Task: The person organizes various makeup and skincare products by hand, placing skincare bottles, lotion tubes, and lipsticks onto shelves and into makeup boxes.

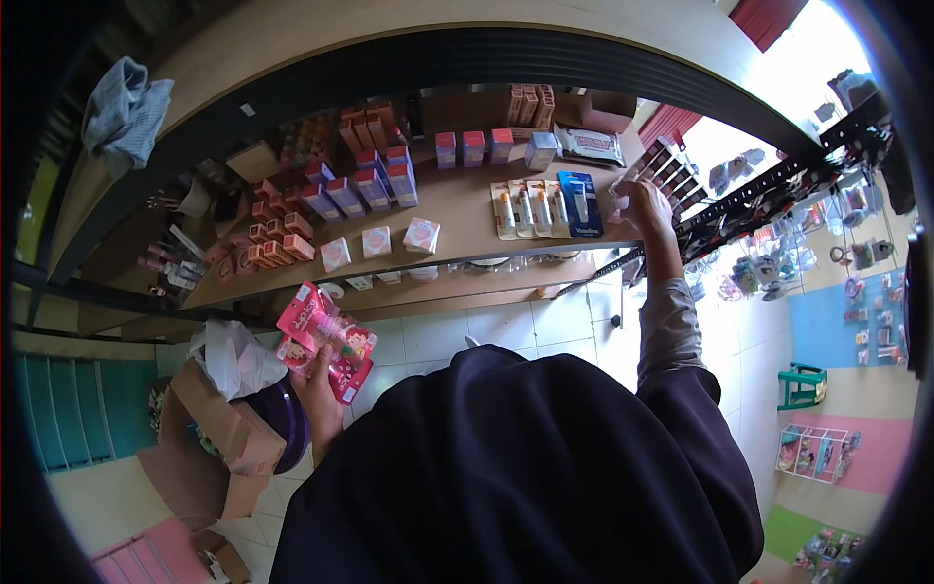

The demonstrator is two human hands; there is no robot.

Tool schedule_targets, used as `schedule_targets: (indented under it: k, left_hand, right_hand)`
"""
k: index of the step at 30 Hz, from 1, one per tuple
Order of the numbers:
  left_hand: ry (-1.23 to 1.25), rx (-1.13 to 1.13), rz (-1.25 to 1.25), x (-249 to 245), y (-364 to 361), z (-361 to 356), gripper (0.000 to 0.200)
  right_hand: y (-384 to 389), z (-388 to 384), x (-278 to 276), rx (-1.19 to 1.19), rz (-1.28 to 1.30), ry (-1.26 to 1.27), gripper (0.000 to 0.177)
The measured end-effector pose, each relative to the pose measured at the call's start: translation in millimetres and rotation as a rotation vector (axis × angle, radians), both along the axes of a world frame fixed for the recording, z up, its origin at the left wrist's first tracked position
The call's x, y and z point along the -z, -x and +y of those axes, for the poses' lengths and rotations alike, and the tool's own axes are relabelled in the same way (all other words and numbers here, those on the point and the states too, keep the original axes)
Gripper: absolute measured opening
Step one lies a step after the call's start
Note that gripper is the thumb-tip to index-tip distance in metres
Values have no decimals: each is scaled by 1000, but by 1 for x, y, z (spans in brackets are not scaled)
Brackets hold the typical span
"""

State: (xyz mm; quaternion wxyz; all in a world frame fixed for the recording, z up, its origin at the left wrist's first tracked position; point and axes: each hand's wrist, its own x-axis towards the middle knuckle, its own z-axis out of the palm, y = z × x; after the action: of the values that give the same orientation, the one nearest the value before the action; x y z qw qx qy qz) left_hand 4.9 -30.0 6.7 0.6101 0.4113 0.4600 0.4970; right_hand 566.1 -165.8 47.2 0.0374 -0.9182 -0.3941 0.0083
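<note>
Two or more red and pink carded packs (331, 336) are in my left hand (319, 389), low in front of the shelf's left half. My right hand (647, 206) reaches to the right end of the wooden shelf (467, 209), its fingers bent around something clear and too small to make out. Just left of it lie a blue carded tube (581, 206) and a row of carded sticks (530, 209). A silver-grey packet (590, 146) lies behind them, beside a pale blue box (541, 151).
Purple boxes (374, 188), orange boxes (290, 248) and small pink-white boxes (421, 236) stand on the shelf. A black-edged upper shelf (438, 44) spans above. An open carton (233, 443) is at lower left; a black rack post (720, 209) is at right.
</note>
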Motion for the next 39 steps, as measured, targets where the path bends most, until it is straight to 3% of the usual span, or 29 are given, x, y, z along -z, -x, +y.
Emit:
schedule_targets:
  k: [7, 10, 13, 14, 15, 17, 19, 24, 29, 32, 34, 39]
  left_hand:
    - [19, 33, 4, -4, -18, 0, 32]
    - [24, 37, -15, -4, -17, -2, 31]
    - [23, 23, -34, -5, -14, -5, 31]
    - [25, 17, -35, -5, -11, -7, 30]
    - [9, 16, -25, -6, -10, -8, 30]
    - [-21, 14, -5, -6, -9, -10, 29]
    - [-21, 19, -23, -8, -7, -12, 30]
    - [-15, -29, -24, -26, -1, -22, 28]
    - [-39, -97, 28, -11, 27, -31, 27]
    - [-39, -128, 38, -9, 35, -34, 28]
    - [-47, -142, 30, -5, 40, -36, 29]
    - [-36, -103, 21, -6, 31, -28, 33]
  right_hand:
    - [7, -9, -1, 21, -4, -19, 30]
    - [9, -5, -12, 77, 102, 81, 47]
    - [9, 5, -16, 4, 72, -69, 47]
    - [13, 15, -16, -5, 41, -186, 30]
    - [36, 32, -40, -23, 79, -211, 33]
    - [57, 73, -46, -172, 187, -412, 37]
    - [68, 123, -29, -550, -30, -517, 40]
    - [122, 210, -15, -577, -146, -379, 41]
    - [121, 255, 10, -620, -196, -210, 44]
    - [119, 250, 7, -673, -185, -205, 43]
    - [138, 219, -25, -659, -95, -124, 40]
    - [153, 161, -16, -753, -48, -134, 36]
